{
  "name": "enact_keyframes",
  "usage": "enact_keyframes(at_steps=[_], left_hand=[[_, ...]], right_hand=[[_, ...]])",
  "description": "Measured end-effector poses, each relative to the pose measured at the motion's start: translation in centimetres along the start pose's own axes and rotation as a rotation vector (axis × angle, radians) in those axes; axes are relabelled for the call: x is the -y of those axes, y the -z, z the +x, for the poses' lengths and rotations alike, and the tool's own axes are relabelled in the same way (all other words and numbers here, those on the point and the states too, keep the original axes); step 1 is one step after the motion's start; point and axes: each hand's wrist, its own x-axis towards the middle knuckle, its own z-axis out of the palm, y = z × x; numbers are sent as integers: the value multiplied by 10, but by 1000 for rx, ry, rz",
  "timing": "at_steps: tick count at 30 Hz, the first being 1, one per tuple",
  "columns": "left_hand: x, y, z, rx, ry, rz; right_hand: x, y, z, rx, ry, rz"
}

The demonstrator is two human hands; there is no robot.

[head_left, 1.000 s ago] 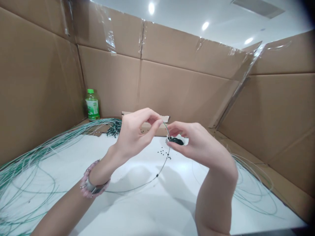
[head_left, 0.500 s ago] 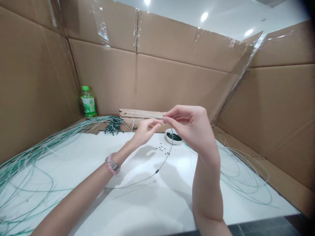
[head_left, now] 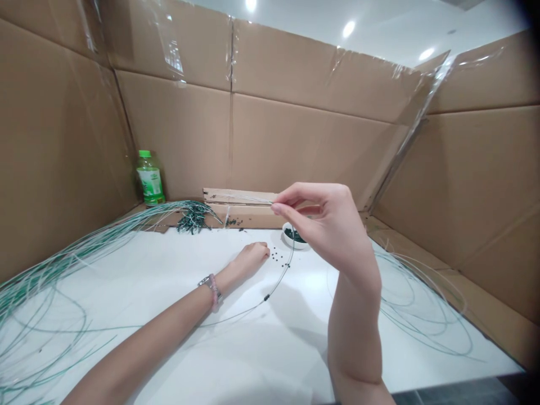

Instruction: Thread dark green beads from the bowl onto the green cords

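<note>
My right hand (head_left: 320,211) is raised over the table, thumb and forefinger pinched on a thin cord (head_left: 276,286). The cord hangs from the fingers in a curve toward the lower left, with a small cluster of dark beads (head_left: 266,297) partway along it. My left hand (head_left: 252,257), with a watch and pink bracelet at the wrist, is down at the white tabletop. Its fingers are curled together beside several loose black beads (head_left: 276,256); whether a bead is between the fingertips is hidden. A white bowl (head_left: 294,244) of black beads stands behind, partly covered by my right hand.
Long green and white cords (head_left: 105,233) lie in a bundle at left, ending in a dark beaded tangle (head_left: 193,218). More cords (head_left: 430,315) loop at right. A green bottle (head_left: 150,180) stands at the back left. Cardboard walls (head_left: 316,140) enclose the white table (head_left: 236,365).
My left hand has come down from beside my right fingertips to the tabletop by the loose beads. My right hand has shifted slightly left, still pinching the cord.
</note>
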Motion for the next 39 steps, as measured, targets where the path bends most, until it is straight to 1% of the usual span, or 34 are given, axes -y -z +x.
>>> enact_keyframes(at_steps=[2, 4, 6, 8, 10, 12, 14, 16, 19, 22, 39], left_hand=[[-1, 0, 0, -40, 16, -45], [-4, 6, 3, -77, 19, -96], [-13, 22, 8, -121, 10, -143], [-28, 47, 11, -207, -18, -263], [-49, 76, 9, -392, -80, -660], [-73, 104, -1, -523, -176, -977], [-95, 123, -17, -559, -235, -1191], [-113, 134, -32, -563, -278, -1298], [-127, 137, -46, -530, -301, -1346], [-131, 136, -49, -515, -301, -1341], [-129, 135, -50, -535, -362, -1204]], right_hand=[[1, 0, 0, 0, -2, 6], [1, 1, -1, -9, 3, 10], [2, 3, -1, -38, 17, 12], [3, 6, -2, -76, 28, 8], [5, 7, -4, -122, 35, 3], [9, 7, -5, -160, 41, 3], [12, 5, -7, -175, 55, 11], [16, 1, -9, -169, 73, 17], [20, -5, -11, -164, 99, 30], [22, -10, -12, -166, 114, 46], [22, -13, -13, -196, 121, 57]])
